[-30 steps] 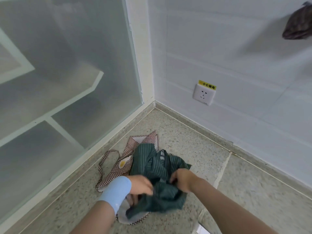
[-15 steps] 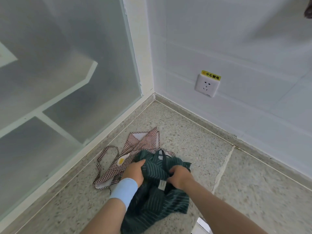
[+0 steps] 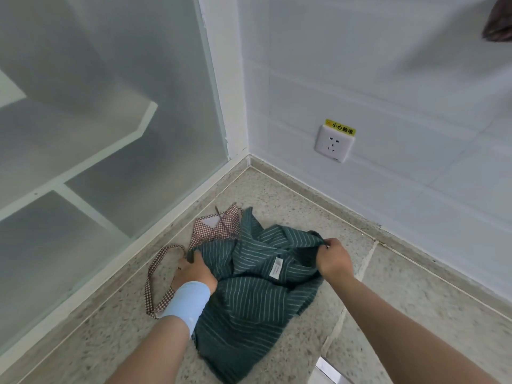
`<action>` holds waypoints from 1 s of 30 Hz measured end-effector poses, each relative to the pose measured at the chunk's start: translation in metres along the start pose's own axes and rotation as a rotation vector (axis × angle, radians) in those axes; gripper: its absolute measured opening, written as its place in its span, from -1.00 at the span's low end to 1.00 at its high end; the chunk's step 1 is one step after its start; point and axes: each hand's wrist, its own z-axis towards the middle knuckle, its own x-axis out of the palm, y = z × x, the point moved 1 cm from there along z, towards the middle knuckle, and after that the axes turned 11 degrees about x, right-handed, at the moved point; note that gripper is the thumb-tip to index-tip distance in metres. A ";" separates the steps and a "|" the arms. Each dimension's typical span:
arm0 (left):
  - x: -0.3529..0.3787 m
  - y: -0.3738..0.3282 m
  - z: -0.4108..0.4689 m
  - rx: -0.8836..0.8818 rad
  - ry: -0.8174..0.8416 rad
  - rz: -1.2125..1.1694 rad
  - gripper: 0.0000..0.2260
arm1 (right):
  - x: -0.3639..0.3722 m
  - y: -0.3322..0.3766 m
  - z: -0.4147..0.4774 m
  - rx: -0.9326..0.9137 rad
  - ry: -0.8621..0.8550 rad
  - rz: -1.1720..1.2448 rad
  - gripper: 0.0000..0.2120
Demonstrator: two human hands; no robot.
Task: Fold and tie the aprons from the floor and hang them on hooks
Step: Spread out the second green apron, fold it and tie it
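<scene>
1. Closest in, the green apron (image 3: pixel 255 300) lay bunched on the floor (image 3: pixel 415 314), down and left of the wall socket (image 3: pixel 334 144), with its lower half crumpled.
2. The left hand (image 3: pixel 194 274), wearing a blue wristband (image 3: pixel 185 303), had its fingers curled round the apron's edge on the side away from the socket.
3. The right hand (image 3: pixel 333 260) pinched the top edge on the socket side, thumb and fingers closed on the cloth.
4. My read is that this was the spread-it-flat step before folding. I'd pull both hands apart evenly and use the white label (image 3: pixel 275 268) between them as a rough centre mark. I'd also find the ties before making any crease.
5. Watch out for the checked apron (image 3: pixel 216 227) lying partly underneath, further left of the socket. Its strap looped right beside the left hand and could easily come up along with the green one.
6. Farthest off, a dark cloth (image 3: pixel 498 26) hung high to the right of the socket. I couldn't see a hook.
</scene>
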 end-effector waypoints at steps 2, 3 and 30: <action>0.005 -0.012 -0.007 0.172 -0.175 0.084 -0.32 | 0.003 -0.003 -0.003 -0.021 0.028 -0.100 -0.66; 0.008 -0.021 -0.009 0.329 -0.269 0.049 -0.36 | 0.005 -0.004 -0.005 -0.054 0.006 -0.143 -0.66; -0.095 -0.081 -0.047 0.556 -0.329 -0.334 -0.84 | -0.046 0.072 -0.063 -0.533 0.265 0.128 -0.83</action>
